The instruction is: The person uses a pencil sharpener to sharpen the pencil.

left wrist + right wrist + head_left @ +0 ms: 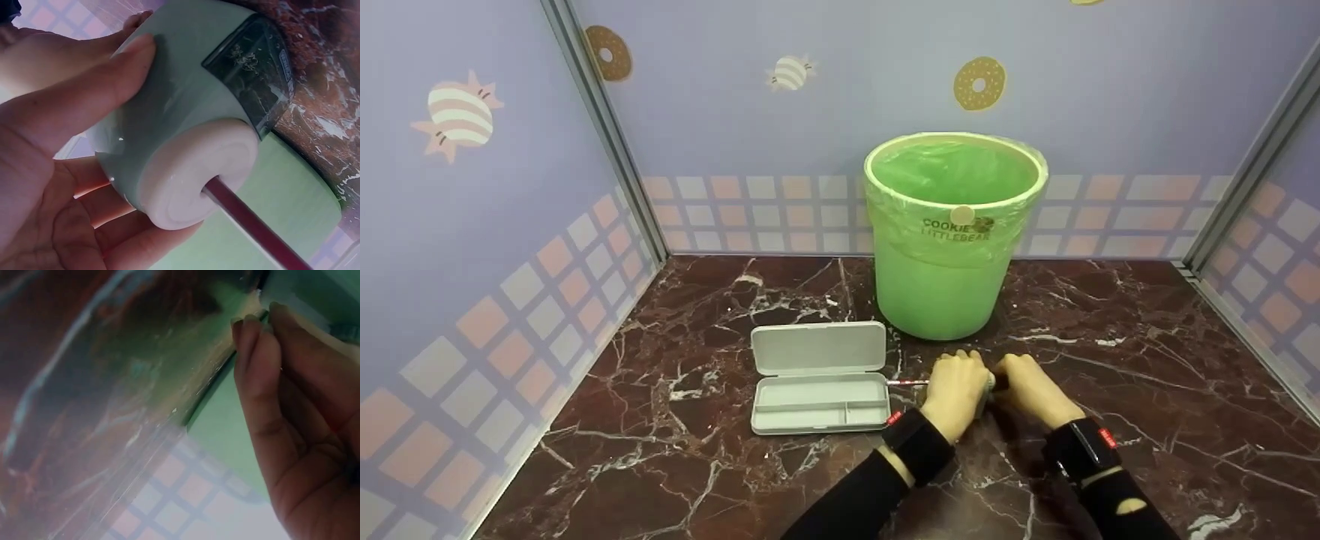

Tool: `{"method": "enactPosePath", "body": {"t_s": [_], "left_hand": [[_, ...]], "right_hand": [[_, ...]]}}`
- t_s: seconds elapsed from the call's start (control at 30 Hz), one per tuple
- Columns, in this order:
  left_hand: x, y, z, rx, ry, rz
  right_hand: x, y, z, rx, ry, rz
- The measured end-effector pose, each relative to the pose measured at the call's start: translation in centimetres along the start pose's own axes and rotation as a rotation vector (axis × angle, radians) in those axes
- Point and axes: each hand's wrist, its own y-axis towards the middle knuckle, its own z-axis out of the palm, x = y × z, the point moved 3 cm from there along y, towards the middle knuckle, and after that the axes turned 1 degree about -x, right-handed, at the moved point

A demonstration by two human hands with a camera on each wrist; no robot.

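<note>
My left hand (956, 391) grips a grey-green pencil sharpener (185, 73), thumb along one side and fingers curled under the other. The sharpener has a round white front and a see-through drawer (256, 67). A dark red pencil (253, 225) sticks into the hole in that white front; in the head view it points left, toward the pencil case. At the sharpener's other end, my right hand (1039, 394) pinches a small dark part, probably the crank, mostly hidden by the fingertips (256, 337).
An opened grey-white pencil case (802, 415) lies left of my hands, lid raised, its compartments bare. Behind them stands a green trash bin (937, 292) with a plastic liner. Patterned panels enclose the dark red marble tabletop (675, 450) on the left, back and right.
</note>
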Motion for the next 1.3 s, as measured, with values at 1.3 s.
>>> {"method": "enactPosePath", "body": {"t_s": [1.3], "left_hand": [[-0.2, -0.1, -0.4, -0.008, 0.045, -0.063]], "right_hand": [[2.4, -1.2, -5.3, 0.012, 0.108, -0.02]]}}
